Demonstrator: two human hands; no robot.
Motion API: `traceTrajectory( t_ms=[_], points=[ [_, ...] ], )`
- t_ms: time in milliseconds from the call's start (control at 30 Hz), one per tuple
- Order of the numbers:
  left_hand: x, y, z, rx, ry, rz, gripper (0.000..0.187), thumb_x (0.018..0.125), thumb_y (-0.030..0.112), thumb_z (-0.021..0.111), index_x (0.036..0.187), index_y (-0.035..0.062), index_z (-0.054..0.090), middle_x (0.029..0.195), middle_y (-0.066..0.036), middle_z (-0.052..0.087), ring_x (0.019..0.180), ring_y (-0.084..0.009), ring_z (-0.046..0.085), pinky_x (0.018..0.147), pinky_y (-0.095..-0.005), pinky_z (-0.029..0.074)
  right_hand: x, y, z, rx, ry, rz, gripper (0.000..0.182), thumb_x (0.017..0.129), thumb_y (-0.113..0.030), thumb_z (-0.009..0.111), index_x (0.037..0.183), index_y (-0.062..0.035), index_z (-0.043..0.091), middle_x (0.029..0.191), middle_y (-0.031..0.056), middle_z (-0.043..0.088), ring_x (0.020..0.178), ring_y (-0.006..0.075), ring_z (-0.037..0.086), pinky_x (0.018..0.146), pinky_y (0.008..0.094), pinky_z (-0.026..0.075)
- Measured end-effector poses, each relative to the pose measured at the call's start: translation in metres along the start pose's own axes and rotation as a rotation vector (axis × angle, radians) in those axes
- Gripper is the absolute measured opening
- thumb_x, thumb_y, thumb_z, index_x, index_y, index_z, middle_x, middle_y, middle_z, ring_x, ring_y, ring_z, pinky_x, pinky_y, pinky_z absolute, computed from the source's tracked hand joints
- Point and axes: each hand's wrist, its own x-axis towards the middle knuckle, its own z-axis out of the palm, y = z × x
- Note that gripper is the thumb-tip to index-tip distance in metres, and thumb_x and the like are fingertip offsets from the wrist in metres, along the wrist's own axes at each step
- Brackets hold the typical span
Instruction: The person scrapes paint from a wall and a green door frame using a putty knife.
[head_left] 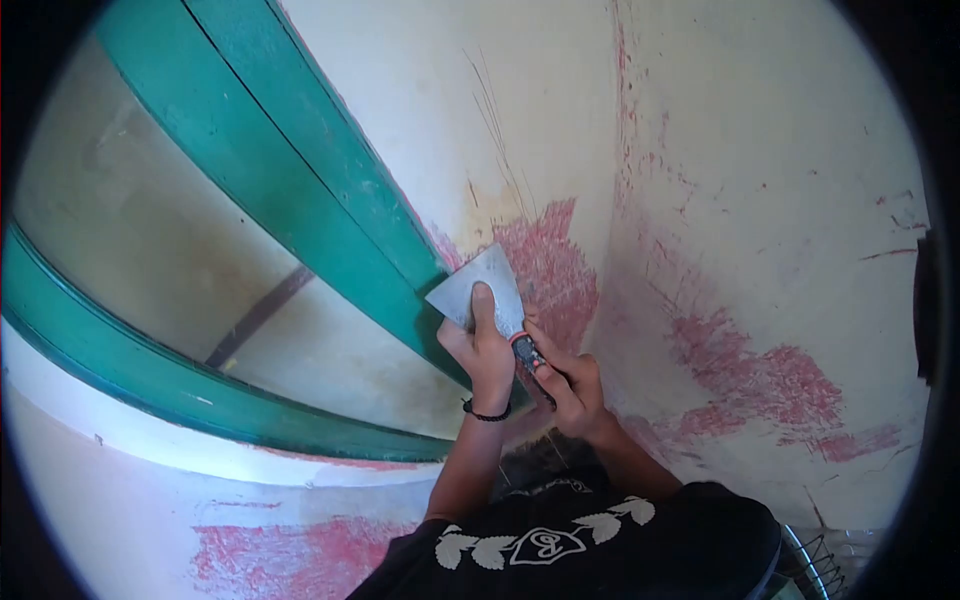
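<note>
A putty knife (479,290) with a wide metal blade and a dark handle with red parts is in both my hands. My right hand (572,392) is closed around the handle. My left hand (486,358), with a dark bracelet at the wrist, presses its thumb flat on the blade; its other fingers are partly hidden. The blade's edge points up and left, over the border of the green frame (340,215) and the pale wall (420,90). Right beside the blade is a scraped red patch (560,275) on that wall.
A wall corner runs down to the right of the knife. The right-hand wall (760,230) carries another scraped red patch (800,385). Below the frame lies more red-marked wall (290,555). Something of curved wire (815,562) stands at the lower right.
</note>
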Motion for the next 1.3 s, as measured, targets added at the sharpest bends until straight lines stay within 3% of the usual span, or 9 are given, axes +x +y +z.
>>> traceTrajectory(
  t_ms=[167,233,300,433,567,867,1133,1233,1300],
  points=[
    [0.013,0.017,0.007,0.081,-0.062,0.04,0.037,0.105,0.024,0.051,0.097,-0.0097,0.064,0.077,-0.017,0.07,0.056,-0.0198,0.065,0.053,-0.0306,0.054,0.017,-0.028,-0.012,0.057,-0.105,0.244,0.052,0.098,-0.018,0.049,0.142,0.0087,0.048,0.073,0.0085,0.063,0.061,0.0083,0.056,0.059,0.0246,0.044],
    [0.005,0.014,0.004,0.047,-0.015,-0.012,0.038,0.105,0.025,0.051,0.097,-0.0098,0.065,0.077,-0.017,0.069,0.056,-0.0201,0.065,0.053,-0.0306,0.054,0.005,-0.028,-0.015,0.021,-0.137,0.212,0.049,0.101,-0.017,0.049,0.144,0.006,0.048,0.093,0.0143,0.067,0.069,0.0112,0.058,0.066,0.0271,0.048],
    [-0.006,0.01,0.003,0.017,0.038,-0.017,0.039,0.105,0.026,0.052,0.096,-0.0097,0.065,0.076,-0.016,0.069,0.056,-0.0199,0.065,0.053,-0.0304,0.053,0.002,-0.022,-0.013,0.014,-0.132,0.145,0.048,0.101,-0.015,0.05,0.145,0.0049,0.048,0.099,0.0165,0.069,0.073,0.0123,0.058,0.069,0.0281,0.05],
    [0.007,0.022,0.004,-0.028,-0.039,-0.066,0.037,0.104,0.02,0.052,0.106,-0.0153,0.061,0.085,-0.022,0.071,0.06,-0.0227,0.068,0.055,-0.0326,0.057,0.012,-0.032,-0.009,0.059,-0.117,0.151,0.048,0.101,-0.014,0.05,0.144,0.0069,0.047,0.091,0.0157,0.068,0.074,0.0122,0.059,0.069,0.0276,0.049],
    [0.001,0.016,0.006,-0.006,0.029,-0.016,0.036,0.104,0.024,0.052,0.099,-0.0104,0.064,0.079,-0.017,0.07,0.057,-0.0211,0.066,0.053,-0.0313,0.054,0.005,-0.031,-0.021,0.058,-0.212,0.33,0.048,0.101,-0.014,0.051,0.143,0.0096,0.047,0.089,0.0149,0.067,0.072,0.0118,0.059,0.068,0.0276,0.049],
    [0.002,0.021,0.007,0.035,0.032,0.015,0.037,0.103,0.024,0.054,0.097,-0.0106,0.064,0.078,-0.018,0.07,0.056,-0.0211,0.066,0.052,-0.0313,0.054,0.018,-0.032,-0.018,0.069,-0.167,0.156,0.047,0.101,-0.014,0.049,0.143,0.009,0.047,0.125,0.0258,0.064,0.103,0.0187,0.064,0.091,0.0295,0.048],
    [0.026,0.036,0.015,0.019,-0.007,0.039,0.037,0.104,0.024,0.055,0.099,-0.0117,0.063,0.077,-0.018,0.07,0.055,-0.0221,0.066,0.052,-0.0327,0.054,0.035,-0.046,-0.022,0.071,-0.231,0.241,0.047,0.101,-0.011,0.048,0.143,0.0091,0.046,0.126,0.0271,0.064,0.114,0.0264,0.065,0.097,0.033,0.047],
    [0.002,0.023,0.008,-0.075,0.08,-0.021,0.04,0.104,0.026,0.055,0.101,-0.0124,0.063,0.078,-0.019,0.07,0.057,-0.0213,0.066,0.051,-0.0314,0.053,0.028,-0.041,-0.02,0.002,-0.209,0.121,0.048,0.1,-0.013,0.049,0.142,0.0084,0.047,0.104,0.02,0.062,0.094,0.0205,0.061,0.081,0.0305,0.045],
    [0.008,0.02,0.008,-0.042,0.043,0.041,0.04,0.104,0.026,0.056,0.099,-0.0126,0.063,0.077,-0.017,0.069,0.058,-0.0205,0.066,0.052,-0.0311,0.052,0.023,-0.028,-0.015,0.038,-0.161,0.102,0.05,0.098,-0.016,0.049,0.142,0.008,0.049,0.07,0.0089,0.058,0.06,0.0122,0.055,0.057,0.0268,0.042]
  ],
)
